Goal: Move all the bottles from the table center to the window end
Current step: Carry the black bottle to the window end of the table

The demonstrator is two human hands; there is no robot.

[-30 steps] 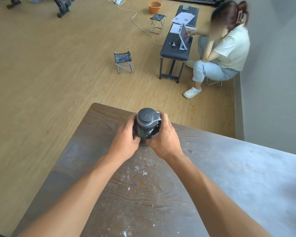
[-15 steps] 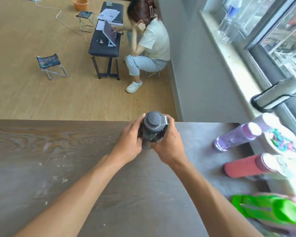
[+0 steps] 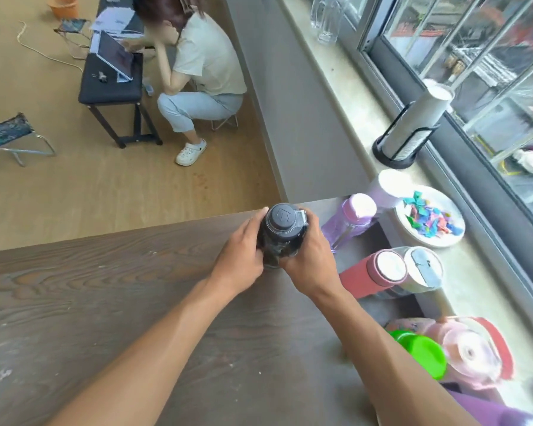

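head view: both hands clasp one dark bottle near the middle of the frame. the left hand wraps its side from 9 o'clock, the right hand from 3 o'clock, fingers curled tight around the body. the bottle's lower part is hidden behind the palms, so whether its base touches the table cannot be told; only the round grey cap and a bit of dark body show.

toward 3 o'clock, at the window end of the table, stand more bottles. i count a lilac bottle just beside the right hand, a white-capped bottle behind it, a red bottle touching a clear one with a grey lid, and at 4 to 5 o'clock a green-capped bottle against a pink jug with red handle. these last two are blurred and partly covered by the right forearm. a purple shape at the bottom right corner is cut off and unclear.

on the sill sit one white plate of coloured scraps, one cup stack in a black holder, and clear glassware at 1 o'clock, its count unclear.

at 11 o'clock one person sits by a black bench holding a tablet; two folding stools are on the floor.
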